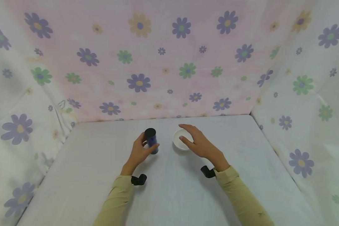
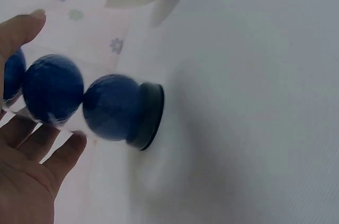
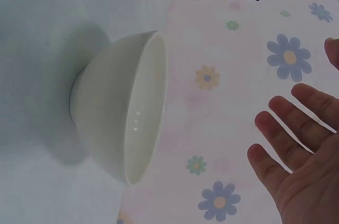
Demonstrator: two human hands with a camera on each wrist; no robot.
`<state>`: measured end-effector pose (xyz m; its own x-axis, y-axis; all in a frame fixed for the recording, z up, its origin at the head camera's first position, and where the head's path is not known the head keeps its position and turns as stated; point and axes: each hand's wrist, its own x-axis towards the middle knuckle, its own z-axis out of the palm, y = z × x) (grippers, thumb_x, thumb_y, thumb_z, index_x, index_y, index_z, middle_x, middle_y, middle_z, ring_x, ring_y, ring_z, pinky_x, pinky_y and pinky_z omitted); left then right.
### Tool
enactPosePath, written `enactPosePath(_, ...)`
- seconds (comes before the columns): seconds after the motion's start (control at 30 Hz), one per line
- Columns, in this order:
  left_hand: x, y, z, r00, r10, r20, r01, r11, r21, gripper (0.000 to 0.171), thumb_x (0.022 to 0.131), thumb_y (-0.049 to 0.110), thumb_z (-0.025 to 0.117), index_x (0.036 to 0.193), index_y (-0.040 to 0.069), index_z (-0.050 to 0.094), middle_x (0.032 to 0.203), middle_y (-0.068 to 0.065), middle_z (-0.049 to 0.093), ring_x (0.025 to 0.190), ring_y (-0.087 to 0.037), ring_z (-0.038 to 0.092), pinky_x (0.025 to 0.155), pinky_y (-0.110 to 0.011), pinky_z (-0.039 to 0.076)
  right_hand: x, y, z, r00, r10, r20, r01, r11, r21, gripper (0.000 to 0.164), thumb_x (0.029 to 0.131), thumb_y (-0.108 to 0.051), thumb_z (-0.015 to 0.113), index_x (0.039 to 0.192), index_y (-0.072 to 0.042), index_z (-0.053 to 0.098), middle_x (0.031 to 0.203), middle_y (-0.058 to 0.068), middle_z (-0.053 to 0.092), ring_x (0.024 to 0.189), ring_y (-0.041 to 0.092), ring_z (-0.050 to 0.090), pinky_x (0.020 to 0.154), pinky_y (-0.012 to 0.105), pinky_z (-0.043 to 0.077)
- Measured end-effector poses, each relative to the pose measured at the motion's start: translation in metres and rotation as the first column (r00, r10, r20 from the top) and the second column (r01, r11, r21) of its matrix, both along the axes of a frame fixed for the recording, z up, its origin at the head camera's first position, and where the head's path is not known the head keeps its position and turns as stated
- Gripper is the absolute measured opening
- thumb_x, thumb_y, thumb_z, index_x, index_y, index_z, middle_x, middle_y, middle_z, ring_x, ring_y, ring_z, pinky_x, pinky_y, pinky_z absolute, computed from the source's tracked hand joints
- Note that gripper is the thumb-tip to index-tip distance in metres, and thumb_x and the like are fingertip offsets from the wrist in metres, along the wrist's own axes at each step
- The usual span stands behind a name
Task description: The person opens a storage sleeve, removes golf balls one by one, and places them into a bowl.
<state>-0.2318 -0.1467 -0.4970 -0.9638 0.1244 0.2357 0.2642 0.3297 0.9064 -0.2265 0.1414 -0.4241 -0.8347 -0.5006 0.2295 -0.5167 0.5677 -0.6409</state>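
A clear tube (image 1: 152,142) of dark blue balls with black end caps stands upright in my left hand (image 1: 139,153), thumb on one side and fingers on the other. In the left wrist view several blue balls (image 2: 54,89) show through its wall, and the lower cap (image 2: 152,115) is close over the tabletop. To the right of it a white bowl (image 1: 177,142) sits upright on the table. My right hand (image 1: 201,145) hovers over the bowl's right side with fingers spread and relaxed, holding nothing. The right wrist view shows the bowl's smooth outer wall (image 3: 103,107) beside those fingers.
White cloth covers the tabletop (image 1: 169,194). A pink flowered curtain (image 1: 164,62) rises at the back edge, and white flowered sheets close in both sides. Small black mounts (image 1: 207,172) sit at both wrists, by the sleeve cuffs.
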Motion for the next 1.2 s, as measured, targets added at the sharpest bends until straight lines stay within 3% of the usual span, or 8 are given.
enactPosePath(0.3,-0.005,0.010,-0.010,0.996,0.073,-0.050,-0.071,0.996,0.049,0.047,0.089,0.017,0.079,0.130,0.007,0.058,0.127,-0.018,0.065,0.121,-0.036,0.062,0.101,-0.057,0.048,-0.006,-0.013,-0.007,1.000,0.022,0.008,-0.021,1.000,-0.017,0.059,0.106,-0.040,0.052,0.156,-0.011,0.038,0.158,0.010,0.042,0.148,0.032,0.036,0.117,0.057,0.030)
enactPosePath(0.67,-0.005,0.014,-0.008,0.994,0.091,-0.062,-0.088,0.995,0.044,0.048,0.089,0.017,0.080,0.131,0.006,0.059,0.127,-0.018,0.065,0.120,-0.037,0.062,0.102,-0.058,0.047,-0.004,-0.019,-0.005,0.999,0.018,0.029,-0.017,0.999,-0.035,0.059,0.107,-0.040,0.050,0.157,-0.012,0.037,0.160,0.009,0.040,0.149,0.030,0.034,0.118,0.056,0.029)
enactPosePath(0.9,-0.002,0.017,0.001,0.994,0.075,-0.084,-0.074,0.997,0.013,0.048,0.089,0.020,0.080,0.132,0.010,0.060,0.129,-0.012,0.066,0.125,-0.033,0.060,0.106,-0.057,0.044,-0.003,-0.023,0.000,1.000,0.031,0.001,-0.031,0.996,-0.081,0.057,0.107,-0.036,0.051,0.157,-0.013,0.037,0.159,0.009,0.041,0.148,0.029,0.037,0.117,0.055,0.032)
enactPosePath(1.2,0.005,0.022,0.022,0.980,0.032,-0.196,-0.039,0.999,-0.031,0.048,0.085,0.016,0.083,0.129,0.009,0.063,0.123,-0.010,0.069,0.119,-0.029,0.064,0.103,-0.055,0.047,-0.001,-0.030,0.009,0.997,0.052,-0.054,-0.060,0.988,-0.141,0.055,0.106,-0.032,0.053,0.155,-0.012,0.039,0.157,0.009,0.043,0.147,0.028,0.039,0.116,0.054,0.033)
